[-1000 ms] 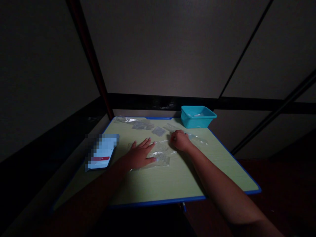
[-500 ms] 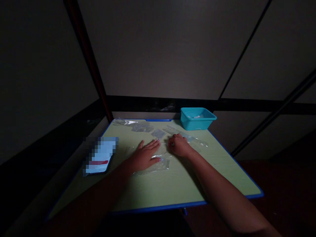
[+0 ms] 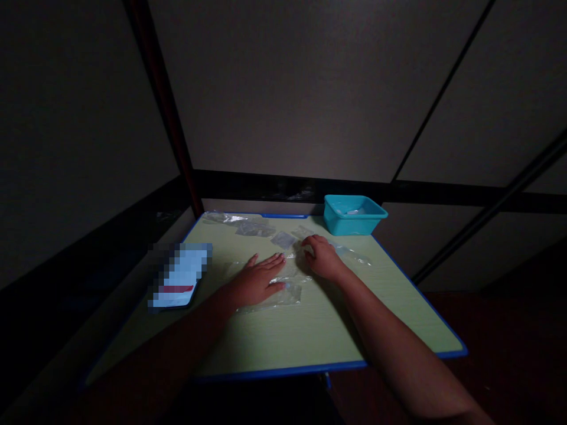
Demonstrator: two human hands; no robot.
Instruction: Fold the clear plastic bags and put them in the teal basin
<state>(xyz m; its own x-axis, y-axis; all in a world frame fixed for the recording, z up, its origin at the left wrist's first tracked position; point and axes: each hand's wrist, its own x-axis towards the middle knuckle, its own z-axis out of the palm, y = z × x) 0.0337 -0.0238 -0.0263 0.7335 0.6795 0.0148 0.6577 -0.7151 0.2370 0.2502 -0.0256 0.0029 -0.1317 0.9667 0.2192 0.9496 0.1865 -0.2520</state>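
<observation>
My left hand (image 3: 258,282) lies flat with fingers stretched out, pressing on a clear plastic bag (image 3: 279,296) on the table. Part of that bag is hidden under the palm. Close to the bag's right end, my right hand (image 3: 322,257) is held with its fingers curved and a gap between thumb and forefinger; I see nothing in it. Beyond the hands lies a small greyish plastic packet (image 3: 283,239). Another clear plastic strip (image 3: 354,255) stretches out to the right behind my right hand.
A turquoise plastic basket (image 3: 354,224) with something clear and whitish inside stands at the table's back right corner. More clear bags (image 3: 254,229) lie along the back left. A phone, partly pixelated (image 3: 181,277), rests at the left. The pale green table (image 3: 336,336) has a blue edge.
My right hand has loosened from a closed fist, its thumb and fingers now apart. My left hand stays flat in place. The view has shifted slightly.
</observation>
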